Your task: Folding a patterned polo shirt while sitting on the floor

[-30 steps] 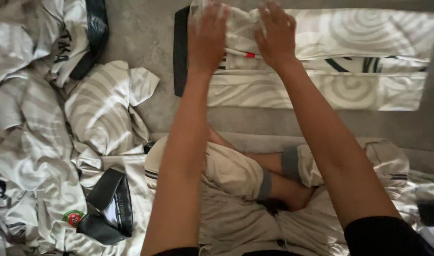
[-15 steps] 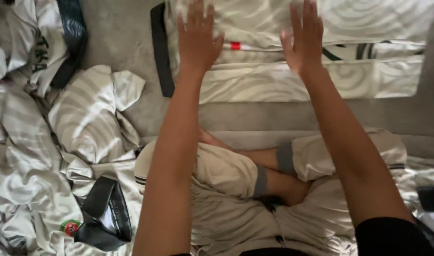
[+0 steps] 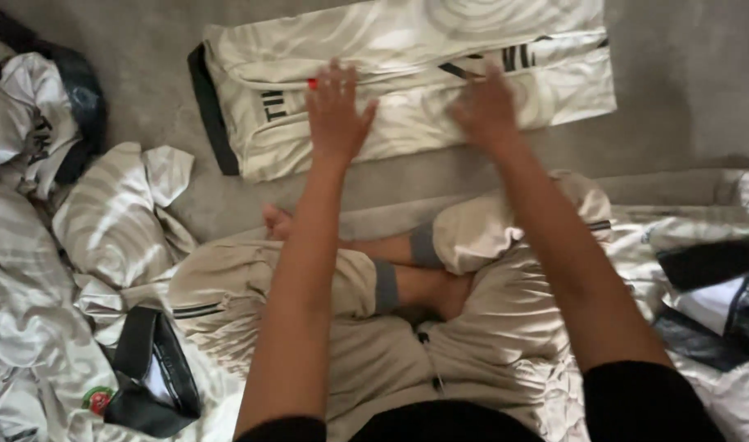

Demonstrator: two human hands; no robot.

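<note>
Grey carpet [image 3: 128,57] lies under a folded cream shirt [image 3: 407,98]. Both arms stretch forward: the left hand [image 3: 335,110] presses flat with fingers spread, the right hand [image 3: 485,106] lies flat beside it.

The garment [image 3: 407,90] lay flat on the grey floor, folded lengthwise into a long rectangle running left to right. It was cream-white satin-like fabric with a faint swirl pattern, a dark band along its left end, dark lettering near the left and upper middle, and a small red mark on the upper fold. Fold lines ran along its length. Its right end sat slightly higher than its left. Both palms rested on it.
</note>
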